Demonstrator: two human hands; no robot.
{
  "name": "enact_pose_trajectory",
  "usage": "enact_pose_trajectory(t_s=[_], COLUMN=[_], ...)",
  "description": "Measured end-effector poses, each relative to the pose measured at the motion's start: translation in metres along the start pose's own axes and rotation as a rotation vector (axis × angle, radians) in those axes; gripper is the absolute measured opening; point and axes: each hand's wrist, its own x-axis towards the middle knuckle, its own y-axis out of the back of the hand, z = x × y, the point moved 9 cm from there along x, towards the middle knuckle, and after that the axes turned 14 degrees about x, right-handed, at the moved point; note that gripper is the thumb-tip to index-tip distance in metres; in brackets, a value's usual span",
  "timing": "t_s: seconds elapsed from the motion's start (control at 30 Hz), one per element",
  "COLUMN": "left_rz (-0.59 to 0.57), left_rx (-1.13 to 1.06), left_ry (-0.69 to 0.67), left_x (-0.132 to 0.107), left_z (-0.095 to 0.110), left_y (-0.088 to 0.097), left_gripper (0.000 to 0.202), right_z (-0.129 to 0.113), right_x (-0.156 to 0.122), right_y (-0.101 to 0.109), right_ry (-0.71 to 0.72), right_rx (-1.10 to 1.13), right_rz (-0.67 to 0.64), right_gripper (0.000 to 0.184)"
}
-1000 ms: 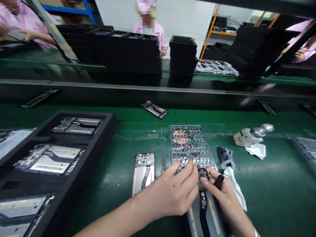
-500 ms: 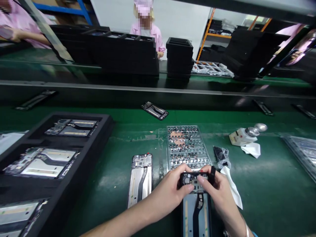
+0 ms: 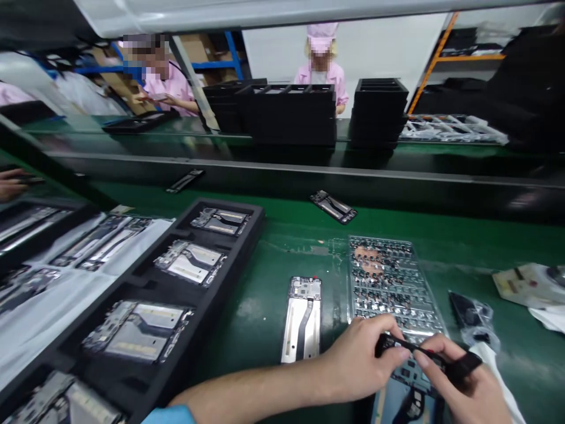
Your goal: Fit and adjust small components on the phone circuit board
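Both hands grip the top end of an opened phone frame (image 3: 392,400) with a circuit board and a dark flex cable. My left hand (image 3: 371,356) pinches its top left corner between thumb and fingers. My right hand (image 3: 463,377), a black band around one finger, holds the top right corner, thumb near the edge. The top edge is tilted up toward me. Just beyond the hands lies a clear plastic tray (image 3: 391,282) of small camera-like parts. A second opened phone frame (image 3: 303,321) lies flat left of my hands.
A black foam tray (image 3: 220,288) with several phone frames is on the left, beside white-wrapped ones (image 3: 110,241). Another phone frame (image 3: 333,206) lies farther back. On the right are a dispenser bottle (image 3: 529,285) and a plastic bag (image 3: 474,318). Co-workers sit beyond stacked black trays (image 3: 291,115).
The view has swung left, so things appear farther right. The held phone frame's top edge has tipped up, with both hands still on it.
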Motion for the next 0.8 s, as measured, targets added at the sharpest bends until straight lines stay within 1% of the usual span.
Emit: enact_pose_trajectory(t_s=[0.1, 0.17, 0.27, 0.3, 0.33, 0.37, 0.43, 0.47, 0.5, 0.53, 0.57, 0.6, 0.63, 0.67, 0.7, 0.73, 0.8], left_rz=[0.030, 0.041, 0.023, 0.027, 0.042, 0.062, 0.070, 0.061, 0.056, 0.060, 0.070, 0.079, 0.072, 0.031, -0.049, -0.155, -0.381], left_rx=[0.046, 0.073, 0.061, 0.057, 0.069, 0.103, 0.252, 0.353, 0.449, 0.524, 0.564, 0.554, 0.483, 0.346, 0.149, -0.091, -0.572], left_ry=[-0.004, -0.003, 0.020, 0.034, 0.045, 0.044, -0.023, -0.081, -0.144, -0.203, -0.252, -0.288, -0.312, -0.324, -0.323, -0.304, -0.195], left_x=[0.001, 0.001, 0.002, 0.002, 0.000, -0.001, -0.005, -0.008, -0.011, -0.013, -0.015, -0.017, -0.016, -0.015, -0.013, -0.010, -0.009], left_z=[-0.001, -0.002, -0.003, -0.004, -0.005, -0.005, 0.000, 0.004, 0.008, 0.011, 0.015, 0.018, 0.021, 0.022, 0.024, 0.025, 0.024], left_y=[0.003, 0.006, 0.006, 0.006, 0.006, 0.006, -0.001, -0.006, -0.011, -0.014, -0.015, -0.014, -0.012, -0.010, -0.011, -0.014, -0.024], left_gripper=[0.009, 0.009, 0.013, 0.021, 0.032, 0.048, 0.082, 0.090, 0.092, 0.089, 0.085, 0.082, 0.081, 0.079, 0.076, 0.074, 0.073], right_z=[0.000, 0.001, 0.002, 0.004, 0.006, 0.008, 0.013, 0.014, 0.014, 0.014, 0.014, 0.012, 0.010, 0.007, 0.004, 0.002, 0.001], right_x=[-0.004, -0.004, -0.003, -0.003, -0.002, -0.002, -0.003, -0.003, -0.004, -0.004, -0.005, -0.005, -0.005, -0.005, -0.006, -0.007, -0.009], right_y=[-0.002, -0.005, -0.006, -0.007, -0.007, -0.007, -0.008, -0.008, -0.008, -0.007, -0.006, -0.004, 0.000, 0.004, 0.008, 0.011, 0.011], right_ry=[-0.001, -0.007, -0.048, -0.082, -0.125, -0.173, -0.255, -0.281, -0.296, -0.301, -0.294, -0.273, -0.236, -0.187, -0.137, -0.095, -0.073], right_rx=[0.051, 0.073, 0.155, 0.220, 0.297, 0.381, 0.535, 0.594, 0.642, 0.683, 0.717, 0.739, 0.747, 0.737, 0.709, 0.667, 0.588], right_rz=[0.036, 0.030, 0.026, 0.026, 0.031, 0.042, 0.072, 0.086, 0.096, 0.105, 0.107, 0.111, 0.119, 0.129, 0.134, 0.133, 0.109], right_gripper=[0.024, 0.024, 0.026, 0.027, 0.028, 0.028, 0.029, 0.029, 0.028, 0.026, 0.025, 0.024, 0.026, 0.030, 0.033, 0.035, 0.030])
